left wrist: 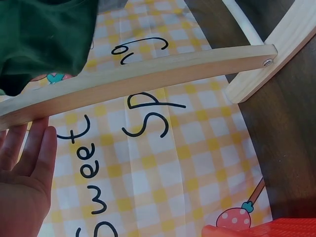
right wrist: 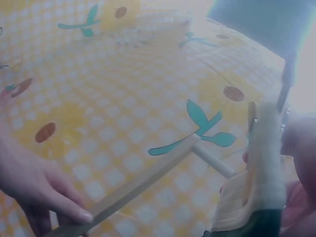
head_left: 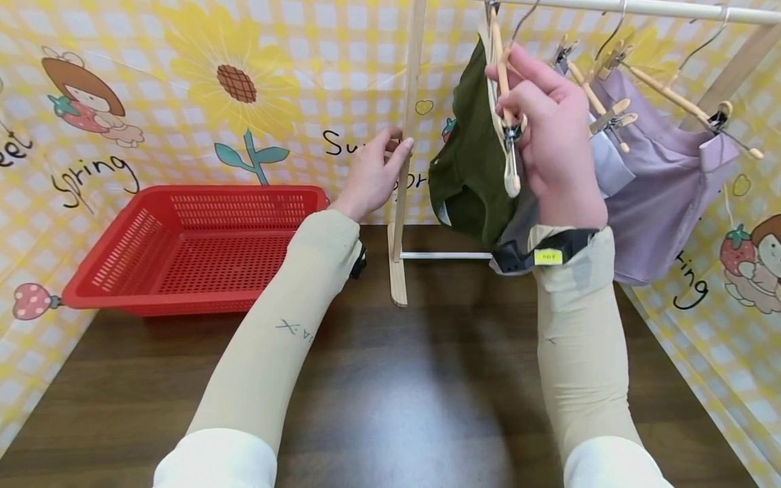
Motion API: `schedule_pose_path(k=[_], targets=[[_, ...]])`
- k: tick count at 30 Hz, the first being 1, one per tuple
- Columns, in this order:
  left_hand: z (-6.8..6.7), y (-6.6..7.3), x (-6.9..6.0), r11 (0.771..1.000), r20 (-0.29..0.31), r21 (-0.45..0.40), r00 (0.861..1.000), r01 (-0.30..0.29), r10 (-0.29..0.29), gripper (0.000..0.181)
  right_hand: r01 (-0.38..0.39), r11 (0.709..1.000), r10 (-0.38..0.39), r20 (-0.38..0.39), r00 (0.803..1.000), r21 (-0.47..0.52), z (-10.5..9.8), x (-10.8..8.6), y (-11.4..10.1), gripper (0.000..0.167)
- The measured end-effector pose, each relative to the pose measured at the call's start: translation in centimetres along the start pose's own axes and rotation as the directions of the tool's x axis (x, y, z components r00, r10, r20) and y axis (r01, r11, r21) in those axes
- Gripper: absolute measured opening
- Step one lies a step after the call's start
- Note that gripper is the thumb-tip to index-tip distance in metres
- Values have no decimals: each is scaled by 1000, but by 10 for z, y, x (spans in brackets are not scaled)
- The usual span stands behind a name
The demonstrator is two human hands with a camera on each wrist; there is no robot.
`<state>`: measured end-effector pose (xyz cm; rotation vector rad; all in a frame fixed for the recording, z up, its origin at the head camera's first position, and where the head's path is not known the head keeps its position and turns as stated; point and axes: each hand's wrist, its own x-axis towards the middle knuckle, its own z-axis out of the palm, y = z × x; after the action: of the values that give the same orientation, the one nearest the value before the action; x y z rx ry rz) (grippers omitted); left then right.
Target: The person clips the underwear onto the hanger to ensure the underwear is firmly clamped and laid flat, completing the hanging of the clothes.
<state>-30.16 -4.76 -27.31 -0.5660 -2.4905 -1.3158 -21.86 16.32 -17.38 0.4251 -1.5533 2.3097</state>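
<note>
My right hand (head_left: 552,129) grips a wooden clip hanger (head_left: 502,74) just below the rail. Dark green shorts (head_left: 478,156) hang from it, seen nearly edge-on. Its hook rises to the rail; whether it rests there I cannot tell. With thumb and fingers, my left hand (head_left: 373,169) holds the wooden upright post (head_left: 410,81) of the clothes rack. In the left wrist view the fingers (left wrist: 37,143) meet the edge of that post (left wrist: 148,74). The right wrist view is hazy; the hanger and a green edge of cloth (right wrist: 259,224) show beside the right fingers.
Right of the shorts, lilac bottoms (head_left: 659,169) and a pale blue-grey garment (head_left: 610,163) hang from clip hangers on the white rail (head_left: 659,8). A red perforated basket (head_left: 195,298) stands at left on the dark wooden table (head_left: 390,407). Patterned checked cloth covers the walls.
</note>
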Motion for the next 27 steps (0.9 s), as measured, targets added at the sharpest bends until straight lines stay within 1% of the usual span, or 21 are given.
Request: schedule_pose_path(k=[2,6,9,13,15,17,19,22,27], targets=[[0,0,0,1000,-1,4,1000,4,-4,41,-22,1000,22,7,1000,-7,1,8,-3,54],[0,-1,0,1000,-1,7,1000,7,-7,42,-42,998,43,23,999,-46,0,22,-5,53],[1,-1,0,1000,1,8,1000,6,-6,43,-80,996,81,31,996,-45,-2,30,-4,53],[1,0,1,1000,-5,-1,1000,0,0,42,-142,988,144,35,989,-57,-8,36,5,54],[1,0,1,1000,-7,0,1000,2,-2,42,-167,983,170,30,985,-79,-10,38,12,54],[2,1,1,1000,-10,0,1000,-3,3,42,-185,981,186,22,982,-62,-13,40,18,55],[2,1,1,1000,-8,-4,1000,-4,4,42,-189,982,189,14,982,-29,-14,41,22,56],[3,1,0,1000,-10,-4,1000,-3,3,42,-176,984,176,9,984,-7,-16,41,27,57],[2,2,-3,1000,-20,5,1000,5,-5,43,-166,986,166,-1,986,-4,-14,41,31,56]])
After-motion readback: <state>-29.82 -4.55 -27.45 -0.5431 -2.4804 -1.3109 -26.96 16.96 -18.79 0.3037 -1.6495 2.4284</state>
